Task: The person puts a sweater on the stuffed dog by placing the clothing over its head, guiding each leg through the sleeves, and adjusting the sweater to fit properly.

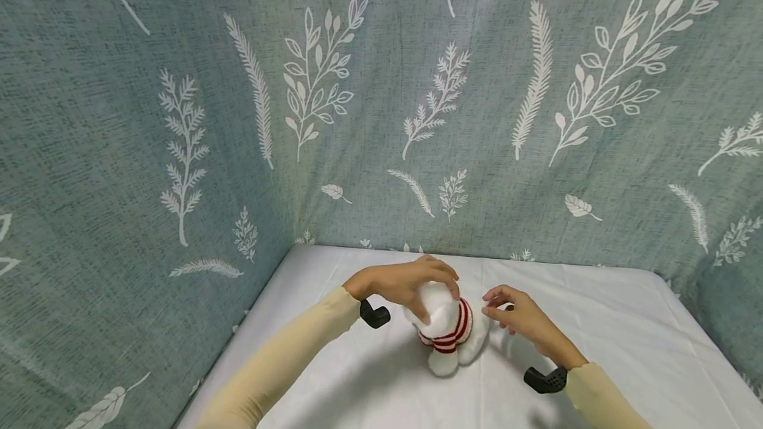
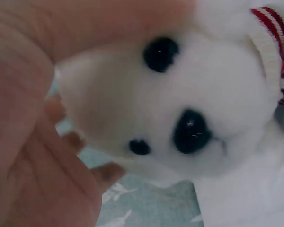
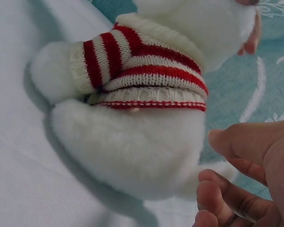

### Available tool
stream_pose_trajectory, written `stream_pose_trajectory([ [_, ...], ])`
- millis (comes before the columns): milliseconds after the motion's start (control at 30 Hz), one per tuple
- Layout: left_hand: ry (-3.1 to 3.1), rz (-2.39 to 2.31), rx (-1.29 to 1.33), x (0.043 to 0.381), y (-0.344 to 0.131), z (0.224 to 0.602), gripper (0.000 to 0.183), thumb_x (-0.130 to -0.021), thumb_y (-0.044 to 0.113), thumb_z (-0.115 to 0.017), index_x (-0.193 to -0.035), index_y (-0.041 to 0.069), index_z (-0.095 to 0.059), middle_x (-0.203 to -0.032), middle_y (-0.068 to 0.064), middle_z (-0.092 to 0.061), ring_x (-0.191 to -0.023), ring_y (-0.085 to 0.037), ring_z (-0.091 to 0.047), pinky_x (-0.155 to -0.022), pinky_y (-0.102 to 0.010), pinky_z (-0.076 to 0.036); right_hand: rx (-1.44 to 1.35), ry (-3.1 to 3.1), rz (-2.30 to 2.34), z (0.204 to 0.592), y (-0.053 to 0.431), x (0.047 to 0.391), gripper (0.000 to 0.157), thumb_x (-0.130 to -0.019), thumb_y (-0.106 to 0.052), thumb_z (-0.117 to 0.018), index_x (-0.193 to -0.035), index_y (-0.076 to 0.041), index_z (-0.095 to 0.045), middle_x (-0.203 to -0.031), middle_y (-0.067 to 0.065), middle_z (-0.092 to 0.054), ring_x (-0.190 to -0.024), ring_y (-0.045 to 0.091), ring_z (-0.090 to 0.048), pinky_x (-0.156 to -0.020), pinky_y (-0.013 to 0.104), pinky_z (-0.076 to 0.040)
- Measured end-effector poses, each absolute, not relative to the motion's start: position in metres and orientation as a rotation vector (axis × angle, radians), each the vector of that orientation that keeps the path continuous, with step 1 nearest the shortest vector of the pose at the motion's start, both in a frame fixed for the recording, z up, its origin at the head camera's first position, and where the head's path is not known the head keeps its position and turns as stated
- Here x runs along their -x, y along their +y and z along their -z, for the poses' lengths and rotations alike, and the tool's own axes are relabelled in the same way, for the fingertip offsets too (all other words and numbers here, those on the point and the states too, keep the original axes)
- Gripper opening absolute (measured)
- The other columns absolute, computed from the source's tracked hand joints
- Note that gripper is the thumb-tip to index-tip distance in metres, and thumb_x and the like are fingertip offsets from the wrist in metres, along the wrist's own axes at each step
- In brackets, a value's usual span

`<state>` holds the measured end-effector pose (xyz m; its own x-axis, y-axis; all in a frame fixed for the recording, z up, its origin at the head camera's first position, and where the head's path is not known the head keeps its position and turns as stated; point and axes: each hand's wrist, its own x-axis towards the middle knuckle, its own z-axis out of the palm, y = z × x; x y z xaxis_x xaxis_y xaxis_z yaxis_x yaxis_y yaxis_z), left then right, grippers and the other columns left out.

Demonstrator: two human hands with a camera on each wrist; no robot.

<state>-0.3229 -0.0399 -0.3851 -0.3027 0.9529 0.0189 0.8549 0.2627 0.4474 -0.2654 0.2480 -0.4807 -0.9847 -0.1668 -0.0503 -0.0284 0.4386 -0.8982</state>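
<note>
A white stuffed animal (image 1: 442,313) lies on its side on the white cloth, wearing a red-and-cream striped knit sweater (image 3: 161,71). My left hand (image 1: 411,285) grips its head from above, thumb on one side and fingers on the other. In the left wrist view the toy's face shows black eyes and a shiny black nose (image 2: 191,132), with the palm close by. At the toy's lower body, my right hand (image 1: 520,313) hovers with loosely bent fingers and nothing between them. The right wrist view shows its thumb (image 3: 227,139) just beside the white fur.
The white cloth (image 1: 596,336) covers the surface under the toy. Grey-green curtains with white leaf prints (image 1: 381,111) rise behind it and at the left and right. Each wrist bears a black band-like device (image 1: 545,380).
</note>
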Motion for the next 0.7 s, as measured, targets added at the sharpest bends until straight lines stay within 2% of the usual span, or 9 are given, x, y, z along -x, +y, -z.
stream_pose_trajectory([
  [67,2.378,-0.564,-1.631,0.318,-0.040,0.387,0.055,-0.083,0.035,-0.088,-0.131,0.029,-0.062,-0.143,0.004,-0.048,-0.138,-0.013,-0.033,-0.112,-0.037,-0.031,0.160,2.553,1.581,0.481,0.246,0.265,0.034,-0.099,-0.023,-0.072,-0.124,-0.003,-0.061,-0.111,0.008,-0.065,-0.079,0.030,-0.059,-0.059,0.035,-0.048],
  [167,2.598,-0.569,-1.543,0.308,-0.037,0.394,0.054,-0.086,0.051,-0.081,-0.133,0.034,-0.061,-0.139,0.001,-0.048,-0.130,-0.018,-0.040,-0.105,-0.039,-0.039,0.147,2.553,1.578,0.481,0.244,0.265,0.032,-0.099,-0.024,-0.071,-0.123,-0.005,-0.062,-0.111,0.008,-0.065,-0.078,0.028,-0.058,-0.059,0.036,-0.048],
  [267,2.835,-0.545,-1.383,0.298,-0.032,0.401,0.055,-0.087,0.060,-0.076,-0.134,0.037,-0.060,-0.136,-0.003,-0.050,-0.120,-0.023,-0.047,-0.092,-0.037,-0.049,0.144,2.549,1.580,0.481,0.244,0.264,0.031,-0.099,-0.024,-0.071,-0.123,-0.005,-0.062,-0.110,0.008,-0.065,-0.077,0.027,-0.058,-0.059,0.037,-0.048],
  [300,2.893,-0.538,-1.321,0.296,-0.030,0.403,0.058,-0.085,0.062,-0.075,-0.135,0.036,-0.060,-0.134,-0.004,-0.051,-0.116,-0.024,-0.049,-0.083,-0.035,-0.051,0.144,2.548,1.582,0.481,0.244,0.264,0.031,-0.100,-0.024,-0.071,-0.123,-0.005,-0.062,-0.110,0.008,-0.065,-0.077,0.027,-0.058,-0.059,0.037,-0.048],
  [367,2.962,-0.532,-1.204,0.291,-0.028,0.407,0.067,-0.081,0.066,-0.077,-0.137,0.035,-0.058,-0.130,-0.005,-0.053,-0.109,-0.024,-0.052,-0.075,-0.033,-0.052,0.147,2.549,1.583,0.481,0.244,0.264,0.031,-0.100,-0.024,-0.070,-0.123,-0.005,-0.062,-0.110,0.008,-0.065,-0.077,0.027,-0.058,-0.059,0.037,-0.048],
  [500,2.922,-0.604,-1.112,0.288,-0.026,0.410,0.077,-0.074,0.061,-0.085,-0.137,0.027,-0.055,-0.123,-0.006,-0.054,-0.098,-0.019,-0.056,-0.070,-0.029,-0.052,0.158,2.556,1.584,0.481,0.244,0.265,0.032,-0.100,-0.024,-0.070,-0.123,-0.004,-0.062,-0.110,0.008,-0.065,-0.077,0.028,-0.058,-0.058,0.036,-0.048],
  [700,2.795,-0.695,-1.172,0.295,-0.027,0.411,0.070,-0.078,0.044,-0.088,-0.136,0.021,-0.056,-0.120,-0.007,-0.054,-0.100,-0.015,-0.056,-0.072,-0.026,-0.053,0.161,2.550,1.585,0.482,0.244,0.266,0.030,-0.101,-0.022,-0.069,-0.124,-0.004,-0.061,-0.109,0.008,-0.064,-0.076,0.028,-0.058,-0.058,0.037,-0.048],
])
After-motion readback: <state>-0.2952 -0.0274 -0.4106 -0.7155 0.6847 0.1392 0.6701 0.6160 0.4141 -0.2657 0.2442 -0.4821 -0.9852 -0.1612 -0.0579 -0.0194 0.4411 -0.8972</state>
